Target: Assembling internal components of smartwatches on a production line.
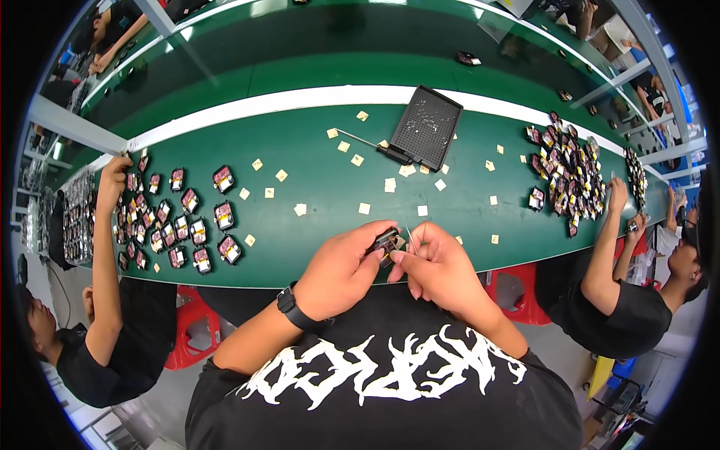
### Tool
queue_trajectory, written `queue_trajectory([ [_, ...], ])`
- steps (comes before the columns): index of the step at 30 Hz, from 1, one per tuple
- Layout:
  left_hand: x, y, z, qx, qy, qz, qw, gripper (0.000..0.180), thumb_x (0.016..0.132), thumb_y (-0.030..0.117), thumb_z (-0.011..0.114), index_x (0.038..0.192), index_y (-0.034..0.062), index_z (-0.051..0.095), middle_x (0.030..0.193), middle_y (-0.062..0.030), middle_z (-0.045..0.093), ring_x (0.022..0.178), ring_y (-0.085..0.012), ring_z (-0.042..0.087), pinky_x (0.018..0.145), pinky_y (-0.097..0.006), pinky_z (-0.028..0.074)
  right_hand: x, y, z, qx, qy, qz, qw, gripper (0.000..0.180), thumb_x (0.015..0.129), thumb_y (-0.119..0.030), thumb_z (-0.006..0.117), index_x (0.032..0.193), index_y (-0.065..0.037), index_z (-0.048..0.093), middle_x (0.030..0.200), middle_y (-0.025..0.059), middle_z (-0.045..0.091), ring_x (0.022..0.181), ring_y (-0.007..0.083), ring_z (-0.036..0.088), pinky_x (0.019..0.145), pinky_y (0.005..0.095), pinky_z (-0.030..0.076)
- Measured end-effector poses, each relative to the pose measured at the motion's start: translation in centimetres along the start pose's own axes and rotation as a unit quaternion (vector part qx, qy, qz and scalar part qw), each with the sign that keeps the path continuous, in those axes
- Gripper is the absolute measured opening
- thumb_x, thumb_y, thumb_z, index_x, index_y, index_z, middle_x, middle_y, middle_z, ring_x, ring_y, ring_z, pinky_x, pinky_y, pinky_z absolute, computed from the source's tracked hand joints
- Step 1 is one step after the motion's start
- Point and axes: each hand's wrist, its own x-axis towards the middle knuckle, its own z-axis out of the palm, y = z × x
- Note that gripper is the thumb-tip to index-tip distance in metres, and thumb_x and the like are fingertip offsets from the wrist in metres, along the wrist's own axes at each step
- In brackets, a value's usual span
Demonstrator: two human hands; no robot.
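Near the front edge of the green table, my left hand (pixel 337 271) is closed around a small black electronic housing (pixel 386 241) with open innards facing up. A dark watch band circles that wrist. My right hand (pixel 442 268) is beside it, thumb and fingers pinched together at the housing's right side. From its grip a thin metal tool (pixel 410 238) sticks up; whether it is a pair of tweezers I cannot tell. The fingers partly hide the inside of the housing.
Small pale square pieces (pixel 364 208) are scattered over the green table (pixel 330 244). Beyond my hands lie a black tray (pixel 427 124) with tiny bits and a screwdriver (pixel 364 140). Black housings are grouped at left (pixel 190 199) and heaped at right (pixel 566 169). Co-workers sit on both sides.
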Motion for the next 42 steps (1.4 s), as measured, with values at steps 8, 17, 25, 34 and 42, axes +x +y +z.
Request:
queue_trajectory([
  [8,-0.7,-1.3,-0.6,0.024,-0.005,0.03,0.999,0.039,0.101,0.0,0.052,0.14,-0.0003,0.057,0.116,-0.0142,0.07,0.098,-0.0198,0.069,0.087,-0.032,0.054,-0.4,0.0,0.6,-0.008,-0.03,0.002,1.0,0.019,0.1,-0.006,0.066,0.093,-0.006,0.048,0.077,0.0093,0.073,0.049,0.0053,0.053,0.043,0.0231,0.038],
  [17,-1.3,-1.0,-0.2,0.112,0.011,0.078,0.991,0.04,0.101,0.002,0.053,0.141,-0.0002,0.056,0.112,-0.015,0.07,0.095,-0.0224,0.069,0.086,-0.033,0.054,-0.3,0.5,0.8,-0.017,-0.02,-0.002,1.0,0.019,0.1,-0.006,0.065,0.092,-0.006,0.047,0.075,0.0092,0.073,0.049,0.0055,0.053,0.044,0.0234,0.039],
  [25,-1.9,-1.7,-1.1,-0.209,-0.066,-0.054,0.974,0.042,0.107,0.009,0.051,0.147,-0.0018,0.05,0.127,-0.0078,0.066,0.113,-0.0138,0.065,0.099,-0.03,0.054,-0.5,1.4,1.5,-0.025,-0.011,-0.039,0.999,0.02,0.1,-0.007,0.066,0.092,-0.006,0.048,0.071,0.0049,0.069,0.048,0.0037,0.05,0.044,0.0224,0.036],
  [34,-2.4,-2.0,-2.1,-0.379,-0.092,-0.127,0.912,0.045,0.105,0.006,0.05,0.148,-0.0052,0.046,0.129,-0.0113,0.064,0.115,-0.0146,0.066,0.099,-0.029,0.056,-0.9,2.6,1.4,-0.009,-0.055,-0.108,0.993,0.02,0.098,-0.005,0.069,0.095,-0.005,0.05,0.074,0.0034,0.067,0.065,0.0028,0.059,0.057,0.0227,0.044],
  [42,-2.9,-1.8,-1.7,-0.422,-0.075,-0.099,0.898,0.049,0.102,0.003,0.052,0.149,-0.0044,0.043,0.131,-0.013,0.064,0.118,-0.0187,0.067,0.103,-0.034,0.055,-0.7,2.8,1.3,-0.332,-0.04,-0.386,0.86,0.045,0.082,-0.012,0.086,0.12,-0.005,0.065,0.077,0.0044,0.062,0.066,0.0164,0.062,0.06,0.0304,0.051],
])
